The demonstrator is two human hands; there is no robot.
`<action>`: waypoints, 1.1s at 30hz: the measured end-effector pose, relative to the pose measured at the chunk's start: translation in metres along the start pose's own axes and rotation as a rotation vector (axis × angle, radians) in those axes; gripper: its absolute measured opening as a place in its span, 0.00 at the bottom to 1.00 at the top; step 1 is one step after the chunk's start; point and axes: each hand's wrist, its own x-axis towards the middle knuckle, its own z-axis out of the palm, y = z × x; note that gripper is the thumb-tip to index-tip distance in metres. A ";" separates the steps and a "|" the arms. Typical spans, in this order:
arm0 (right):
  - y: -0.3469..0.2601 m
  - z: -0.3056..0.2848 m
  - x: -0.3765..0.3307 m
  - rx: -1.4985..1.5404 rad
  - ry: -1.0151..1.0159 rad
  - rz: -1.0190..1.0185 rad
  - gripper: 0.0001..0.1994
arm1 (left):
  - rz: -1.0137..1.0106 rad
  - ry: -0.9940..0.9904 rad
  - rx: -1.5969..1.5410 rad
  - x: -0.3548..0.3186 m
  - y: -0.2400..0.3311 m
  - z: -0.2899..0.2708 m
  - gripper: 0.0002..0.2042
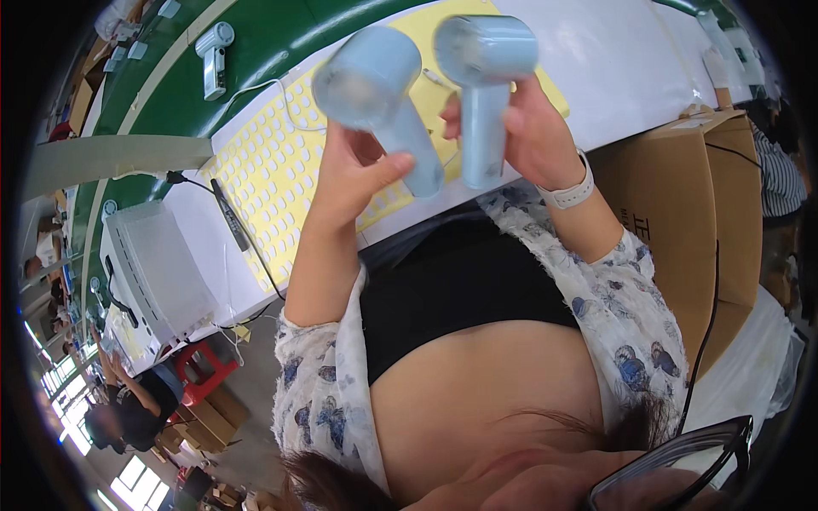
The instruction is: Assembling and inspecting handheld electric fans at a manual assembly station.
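Observation:
My left hand (pixel 348 179) is closed round the handle of a light blue handheld fan (pixel 385 75), shaped like a small hair dryer. Its barrel-shaped head tilts toward the upper left and is slightly blurred. Beside it, a second light blue handheld fan (pixel 487 60) stands nearly upright in my right hand (pixel 538 136), the fingers wrapped behind its handle. Both fans are held up over the workbench, side by side and close together. Below them lies a yellow sheet (pixel 256 183) with rows of small white oval pieces, partly hidden by my left arm.
Another light blue fan (pixel 215 60) lies on the green conveyor belt (pixel 264 43). A white cable (pixel 285 98) and a black pen-like tool (pixel 228 213) rest near the sheet. A grey-white box (pixel 158 264) stands left; a large cardboard carton (pixel 673 204) stands right. A co-worker (pixel 136 400) sits farther left.

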 end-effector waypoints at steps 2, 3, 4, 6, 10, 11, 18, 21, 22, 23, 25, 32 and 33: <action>0.001 -0.026 -0.006 -0.121 -0.252 0.036 0.37 | 0.028 0.009 0.091 -0.004 0.004 0.004 0.40; 0.000 -0.030 -0.003 -0.183 -0.378 0.047 0.38 | 0.053 0.006 0.180 -0.003 0.006 0.007 0.42; -0.001 -0.027 -0.004 -0.180 -0.388 0.042 0.38 | 0.077 0.003 0.269 -0.003 0.009 0.008 0.44; -0.009 -0.006 -0.017 -0.096 -0.266 0.134 0.46 | 0.240 0.022 0.515 -0.001 0.010 0.002 0.45; -0.006 -0.014 -0.004 -0.309 -0.476 0.045 0.53 | 0.545 0.033 0.900 -0.002 0.006 -0.003 0.48; -0.005 -0.017 -0.002 -0.434 -0.608 -0.026 0.54 | 0.534 0.039 0.805 -0.004 0.002 -0.003 0.49; -0.003 0.006 -0.001 -0.148 -0.227 -0.031 0.54 | 0.483 0.129 0.335 -0.001 0.005 0.007 0.49; -0.001 0.007 0.000 -0.140 -0.198 -0.042 0.51 | 0.401 0.122 0.078 0.000 0.010 0.010 0.49; 0.000 0.008 0.001 -0.119 -0.203 -0.042 0.50 | 0.334 0.139 0.089 -0.001 0.009 0.005 0.48; 0.001 0.009 0.001 -0.097 -0.208 -0.041 0.49 | 0.265 0.158 0.100 -0.002 0.008 0.000 0.47; 0.003 0.010 0.003 -0.119 -0.175 -0.047 0.47 | 0.191 0.172 0.110 -0.004 0.004 -0.006 0.46; 0.006 0.003 0.006 -0.365 -0.131 -0.030 0.41 | -0.121 0.223 -0.062 -0.003 0.008 0.005 0.39; 0.006 0.005 0.007 -0.374 -0.089 -0.014 0.40 | -0.125 0.222 -0.060 -0.002 0.008 0.006 0.39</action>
